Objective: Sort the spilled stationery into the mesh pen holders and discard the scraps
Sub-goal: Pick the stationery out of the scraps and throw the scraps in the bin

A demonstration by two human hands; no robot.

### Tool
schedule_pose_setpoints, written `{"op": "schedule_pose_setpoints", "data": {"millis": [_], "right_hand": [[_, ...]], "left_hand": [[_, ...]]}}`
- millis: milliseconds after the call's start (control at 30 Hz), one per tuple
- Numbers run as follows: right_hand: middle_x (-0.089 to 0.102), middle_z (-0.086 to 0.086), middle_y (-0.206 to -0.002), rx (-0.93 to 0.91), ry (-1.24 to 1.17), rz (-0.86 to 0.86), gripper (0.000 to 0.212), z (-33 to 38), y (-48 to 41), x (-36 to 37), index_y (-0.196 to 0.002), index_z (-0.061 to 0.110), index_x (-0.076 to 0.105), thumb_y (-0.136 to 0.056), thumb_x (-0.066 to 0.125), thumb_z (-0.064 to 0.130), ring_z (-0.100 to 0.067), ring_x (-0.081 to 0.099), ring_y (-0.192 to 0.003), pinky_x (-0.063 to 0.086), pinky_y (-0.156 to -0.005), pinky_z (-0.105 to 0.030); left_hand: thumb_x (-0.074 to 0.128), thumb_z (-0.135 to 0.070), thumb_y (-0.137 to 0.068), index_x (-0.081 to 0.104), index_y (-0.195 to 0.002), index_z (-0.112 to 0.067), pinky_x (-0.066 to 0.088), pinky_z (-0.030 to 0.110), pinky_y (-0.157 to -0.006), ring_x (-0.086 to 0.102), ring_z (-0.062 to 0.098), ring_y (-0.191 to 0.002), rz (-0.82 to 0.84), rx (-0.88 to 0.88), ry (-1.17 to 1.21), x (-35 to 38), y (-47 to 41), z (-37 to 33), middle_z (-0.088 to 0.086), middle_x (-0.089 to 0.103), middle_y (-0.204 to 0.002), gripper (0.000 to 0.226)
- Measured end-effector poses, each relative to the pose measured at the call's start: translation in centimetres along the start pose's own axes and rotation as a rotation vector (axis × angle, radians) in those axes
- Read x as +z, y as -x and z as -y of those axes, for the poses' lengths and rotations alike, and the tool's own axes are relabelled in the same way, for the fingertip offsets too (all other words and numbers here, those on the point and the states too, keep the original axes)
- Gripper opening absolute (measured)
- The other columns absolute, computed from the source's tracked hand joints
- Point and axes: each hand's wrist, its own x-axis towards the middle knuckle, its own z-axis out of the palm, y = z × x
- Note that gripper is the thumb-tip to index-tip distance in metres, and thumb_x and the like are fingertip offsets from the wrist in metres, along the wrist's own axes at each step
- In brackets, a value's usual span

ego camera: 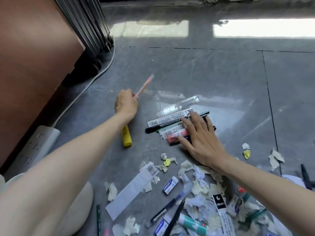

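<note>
My left hand [126, 103] grips a thin pink pen [144, 85] that points up and to the right, blurred, above the grey floor. A yellow highlighter [127, 137] lies under my left wrist. My right hand [200, 136] rests with spread, straight fingers on a row of markers and pens [162, 126], beside a pink highlighter [177, 137] and a clear ruler [180, 103]. Torn paper scraps [201, 182] lie scattered near me, mixed with white erasers [170, 184], a blue pen [172, 202] and a teal-and-white tube [192, 223]. No mesh holder is in view.
A brown cabinet [34, 65] stands at the left, with a white power strip [36, 143] and its cable [95, 79] on the floor beside it. A long white paper strip with a barcode [134, 188] lies near my knee. Scissors [306, 176] lie at the right edge.
</note>
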Motion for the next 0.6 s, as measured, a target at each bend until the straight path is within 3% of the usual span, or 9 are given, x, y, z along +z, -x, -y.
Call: {"op": "schedule_pose_setpoints", "data": {"millis": [67, 133, 233, 300, 433, 600], "right_hand": [[0.007, -0.008, -0.159, 0.000, -0.098, -0.056, 0.079, 0.1, 0.1, -0.1, -0.149, 0.021, 0.018, -0.087, 0.013, 0.070, -0.018, 0.001, -0.147, -0.007, -0.119, -0.041], [0.009, -0.010, -0.157, 0.041, -0.213, -0.120, 0.076, 0.1, 0.3, -0.3, -0.149, 0.014, 0.017, -0.088, 0.032, 0.057, -0.019, 0.006, -0.145, -0.003, -0.119, -0.039], [0.013, -0.014, -0.155, 0.217, -0.400, -0.305, 0.074, 0.4, 0.9, -1.0, -0.149, 0.007, 0.014, -0.088, 0.049, 0.029, -0.022, 0.009, -0.143, 0.009, -0.119, -0.044], [0.012, -0.011, -0.155, 0.363, -0.485, -0.356, 0.074, 0.6, 1.9, -2.0, -0.150, 0.009, 0.011, -0.088, 0.052, 0.014, -0.019, 0.006, -0.144, 0.007, -0.120, -0.042], [0.006, -0.004, -0.159, 0.344, -0.385, -0.189, 0.071, -0.4, 4.8, -3.0, -0.151, 0.017, 0.010, -0.089, 0.045, 0.007, -0.015, 0.000, -0.146, -0.008, -0.119, -0.034], [0.009, -0.005, -0.160, 0.283, -0.278, 0.006, 0.067, -1.5, 6.0, -3.7, -0.151, 0.020, 0.014, -0.092, 0.046, 0.011, -0.017, 0.002, -0.147, -0.009, -0.117, -0.036]], "left_hand": [[0.055, -0.023, -0.092, 0.063, -0.098, -0.006, 0.041, 0.038, -0.082, 0.054, 0.034, -0.103, 0.108, 0.192, 0.097, -0.3, 3.6, -2.5, 0.017, 0.060, -0.107, 0.019], [0.056, -0.023, -0.092, 0.063, -0.095, -0.007, 0.039, 0.035, -0.080, 0.054, 0.031, -0.100, 0.223, 0.335, 0.101, -0.1, 7.4, -4.1, 0.014, 0.060, -0.104, 0.017], [0.056, -0.023, -0.092, 0.061, -0.095, -0.009, 0.041, 0.035, -0.082, 0.053, 0.031, -0.102, 0.299, 0.372, 0.046, 0.7, 10.8, -4.4, 0.012, 0.059, -0.106, 0.016], [0.056, -0.022, -0.090, 0.061, -0.093, -0.011, 0.043, 0.035, -0.083, 0.054, 0.030, -0.102, 0.303, 0.352, 0.061, 0.8, 11.9, -4.0, 0.010, 0.059, -0.106, 0.012], [0.054, -0.021, -0.092, 0.062, -0.101, -0.014, 0.043, 0.037, -0.088, 0.051, 0.030, -0.108, 0.277, 0.334, 0.059, 0.5, 13.4, -3.4, 0.008, 0.055, -0.111, 0.014], [0.054, -0.026, -0.094, 0.054, -0.120, -0.017, 0.042, 0.038, -0.090, 0.049, 0.027, -0.112, 0.282, 0.335, 0.033, -0.1, 14.3, -3.4, 0.006, 0.051, -0.119, 0.028]]}}
